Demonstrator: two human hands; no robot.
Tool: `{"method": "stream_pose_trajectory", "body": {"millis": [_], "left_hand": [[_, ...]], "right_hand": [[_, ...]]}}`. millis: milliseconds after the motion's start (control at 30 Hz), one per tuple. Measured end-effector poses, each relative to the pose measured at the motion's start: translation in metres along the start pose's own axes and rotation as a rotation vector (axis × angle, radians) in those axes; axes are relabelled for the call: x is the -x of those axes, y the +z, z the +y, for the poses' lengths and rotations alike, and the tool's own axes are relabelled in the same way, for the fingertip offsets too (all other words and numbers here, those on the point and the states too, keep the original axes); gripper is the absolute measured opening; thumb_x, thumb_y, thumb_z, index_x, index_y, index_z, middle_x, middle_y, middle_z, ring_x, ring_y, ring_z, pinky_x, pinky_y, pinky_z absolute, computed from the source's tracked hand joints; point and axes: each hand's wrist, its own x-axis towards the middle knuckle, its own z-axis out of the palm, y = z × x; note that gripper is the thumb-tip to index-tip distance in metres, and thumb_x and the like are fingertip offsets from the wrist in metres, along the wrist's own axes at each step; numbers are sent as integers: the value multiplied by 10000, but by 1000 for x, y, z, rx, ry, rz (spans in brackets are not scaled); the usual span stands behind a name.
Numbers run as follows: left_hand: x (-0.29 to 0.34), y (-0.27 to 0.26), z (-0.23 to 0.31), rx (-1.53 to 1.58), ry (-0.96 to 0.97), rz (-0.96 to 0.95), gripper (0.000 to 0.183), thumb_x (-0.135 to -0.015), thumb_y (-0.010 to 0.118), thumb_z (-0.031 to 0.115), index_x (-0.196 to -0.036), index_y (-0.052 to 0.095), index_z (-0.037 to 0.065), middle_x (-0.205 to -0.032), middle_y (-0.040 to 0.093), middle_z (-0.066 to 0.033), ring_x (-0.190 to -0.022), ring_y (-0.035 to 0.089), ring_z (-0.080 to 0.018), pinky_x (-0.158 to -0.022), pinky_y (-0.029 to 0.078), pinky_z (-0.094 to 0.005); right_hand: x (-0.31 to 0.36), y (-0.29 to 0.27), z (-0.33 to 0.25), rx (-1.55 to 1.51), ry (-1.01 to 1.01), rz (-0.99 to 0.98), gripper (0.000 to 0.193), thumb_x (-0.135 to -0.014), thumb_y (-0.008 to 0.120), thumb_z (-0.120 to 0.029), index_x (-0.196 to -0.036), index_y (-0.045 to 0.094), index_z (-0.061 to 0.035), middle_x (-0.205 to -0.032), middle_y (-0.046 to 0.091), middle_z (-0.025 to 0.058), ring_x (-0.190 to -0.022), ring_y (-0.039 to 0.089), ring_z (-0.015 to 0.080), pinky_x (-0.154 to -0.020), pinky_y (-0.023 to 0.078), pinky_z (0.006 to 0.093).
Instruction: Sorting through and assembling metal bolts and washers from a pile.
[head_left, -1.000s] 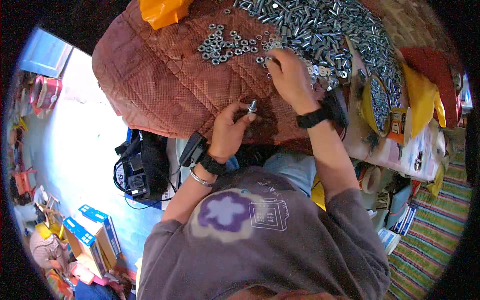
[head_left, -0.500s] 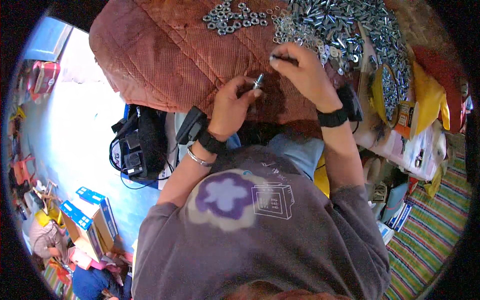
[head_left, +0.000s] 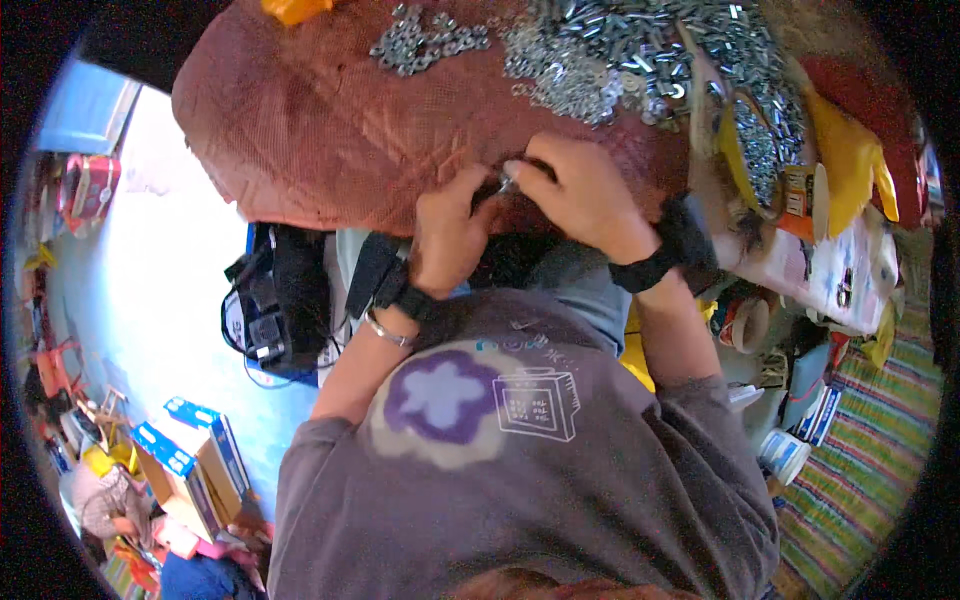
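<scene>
Head view: over the red mat [head_left: 300,130], the right hand [head_left: 588,195] is curled, its grip too blurred to tell; the left hand [head_left: 450,228] pinches a bolt [head_left: 506,184] between both hands' fingertips, long axis seemingly tilted rightward.

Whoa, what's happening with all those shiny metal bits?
A person's left hand pinches a small metal bolt over the near part of a reddish cloth. The right hand meets it there; whether it grips anything is too blurred to tell. Farther back lie loose nuts, washers and a big heap of metal pieces.
</scene>
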Motion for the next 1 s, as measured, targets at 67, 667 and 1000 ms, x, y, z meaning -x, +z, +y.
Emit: {"method": "stream_pose_trajectory", "body": {"millis": [67,667,1000], "left_hand": [[1,-1,-2,-28,48,20,189,-760,630,92,-932,581,31,-789,600,-202,-737,605,-351,-609,471,-352],[4,1,9,52,-10,-124,149,-761,598,24,-903,557,8,-759,606,-165,-708,633,-270,-614,466,-310],[3,7,17,-47,139,-98,162,-754,579,9,-912,551,-9,-802,602,-200,-764,604,-358,-637,466,-342]], "right_hand": [[2,3,3,-12,30,23,228,-781,615,-225,-770,551,-6,-682,536,184,-615,527,328,-550,409,352],[25,10,5,-425,-71,234,210,-775,607,-220,-772,537,-22,-702,573,179,-688,559,390,-582,429,447],[33,8,7,-194,137,224,265,-786,604,-256,-741,514,-11,-692,540,202,-697,536,402,-558,402,447]]}}
